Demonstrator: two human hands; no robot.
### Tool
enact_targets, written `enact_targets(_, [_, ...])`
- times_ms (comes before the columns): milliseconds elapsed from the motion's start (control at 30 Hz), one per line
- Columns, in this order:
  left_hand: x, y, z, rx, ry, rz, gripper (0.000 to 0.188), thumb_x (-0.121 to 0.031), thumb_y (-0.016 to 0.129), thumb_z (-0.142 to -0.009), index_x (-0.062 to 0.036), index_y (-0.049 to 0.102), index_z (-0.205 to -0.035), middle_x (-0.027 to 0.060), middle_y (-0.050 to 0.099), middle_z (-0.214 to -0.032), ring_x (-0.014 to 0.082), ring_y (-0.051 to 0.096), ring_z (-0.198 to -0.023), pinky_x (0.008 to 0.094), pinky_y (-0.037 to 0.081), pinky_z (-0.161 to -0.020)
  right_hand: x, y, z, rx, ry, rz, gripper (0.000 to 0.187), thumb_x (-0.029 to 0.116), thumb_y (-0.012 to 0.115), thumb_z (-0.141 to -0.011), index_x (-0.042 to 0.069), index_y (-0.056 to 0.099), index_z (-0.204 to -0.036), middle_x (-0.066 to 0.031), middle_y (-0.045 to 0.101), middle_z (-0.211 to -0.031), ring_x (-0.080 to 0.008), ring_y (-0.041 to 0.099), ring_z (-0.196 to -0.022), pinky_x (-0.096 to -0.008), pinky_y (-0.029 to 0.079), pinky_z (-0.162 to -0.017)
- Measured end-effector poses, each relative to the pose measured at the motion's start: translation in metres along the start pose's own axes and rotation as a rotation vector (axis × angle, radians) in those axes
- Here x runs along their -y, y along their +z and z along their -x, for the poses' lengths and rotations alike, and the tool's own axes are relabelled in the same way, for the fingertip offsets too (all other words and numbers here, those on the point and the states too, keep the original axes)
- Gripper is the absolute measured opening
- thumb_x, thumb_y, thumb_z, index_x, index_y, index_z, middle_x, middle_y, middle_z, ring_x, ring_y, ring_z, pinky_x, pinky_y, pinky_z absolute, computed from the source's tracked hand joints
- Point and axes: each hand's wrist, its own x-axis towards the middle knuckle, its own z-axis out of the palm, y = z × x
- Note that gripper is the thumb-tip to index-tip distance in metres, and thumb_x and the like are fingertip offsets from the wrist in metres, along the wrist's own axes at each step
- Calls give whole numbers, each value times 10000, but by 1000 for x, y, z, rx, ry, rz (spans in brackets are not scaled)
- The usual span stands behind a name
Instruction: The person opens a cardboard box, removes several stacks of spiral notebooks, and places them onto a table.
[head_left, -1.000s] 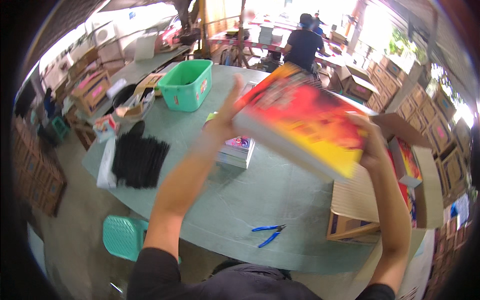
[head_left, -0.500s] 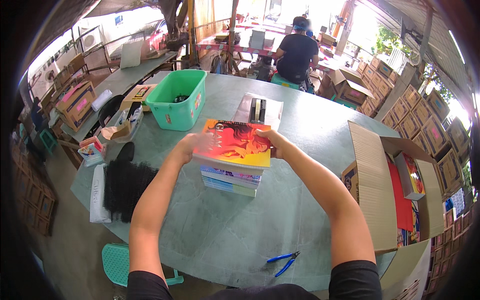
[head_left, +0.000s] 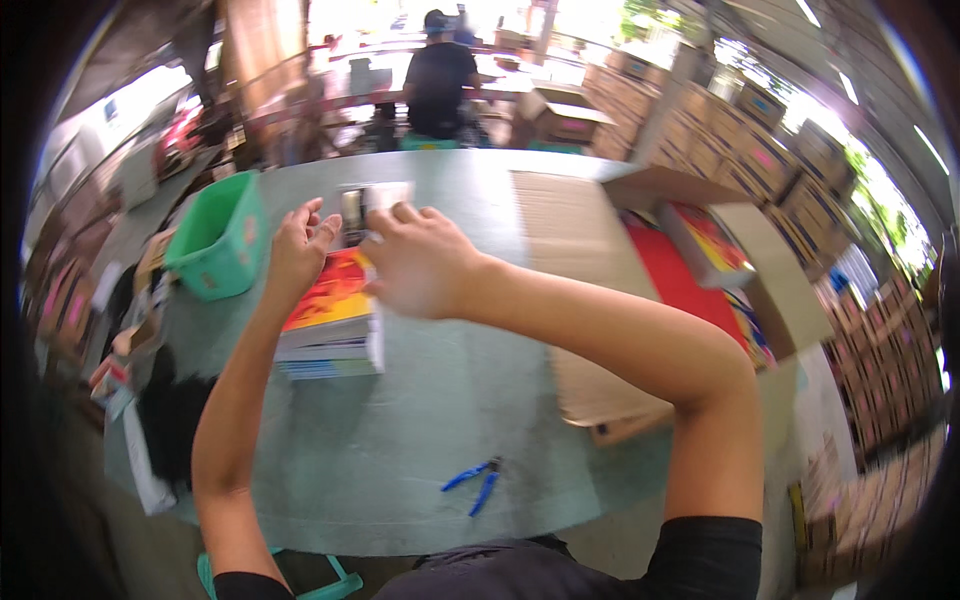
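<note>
A stack of books [head_left: 330, 325] stands on the green table, its top book bearing a red, orange and yellow cover. My left hand [head_left: 300, 248] is at the stack's far left edge, fingers loosely bent and thumb apart, holding nothing that I can see. Over the right side of the stack hangs my right hand [head_left: 425, 262], blurred, fingers apart and nothing visible in it. Whether either hand touches the top book cannot be told. Partly hidden behind the hands is a black tape dispenser [head_left: 353, 215].
At right sits an open carton [head_left: 600, 300] with books and a red sheet inside. Blue-handled nippers [head_left: 475, 482] lie near the front edge. A green bin [head_left: 215, 240] and black bristly material [head_left: 172, 415] are at left. A person [head_left: 440, 80] sits beyond the table.
Both hands have come off the sides of the top book, which now rests on the stack. My view has swung right, so the carton sits nearer the middle.
</note>
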Motion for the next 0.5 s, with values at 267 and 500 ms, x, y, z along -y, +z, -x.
enact_targets(267, [-321,157,58,883,301,396,397,-288,630,-824,22,577,-1066,99,608,-848,169,609,-745,303,513,-658,-70,-103,321,-87,593,-227,335,326,616,-793,17,607,-922,-143,611,-838,-295,592,-850,-411,457,-757])
enact_targets(500, [-404,368,54,929,-638,784,603,-387,547,-873,42,382,-1263,215,393,-1266,320,493,-1066,391,463,-832,-110,-46,482,-427,820,-13,248,264,591,-788,38,564,-690,-106,548,-708,-288,512,-705,-404,362,-741])
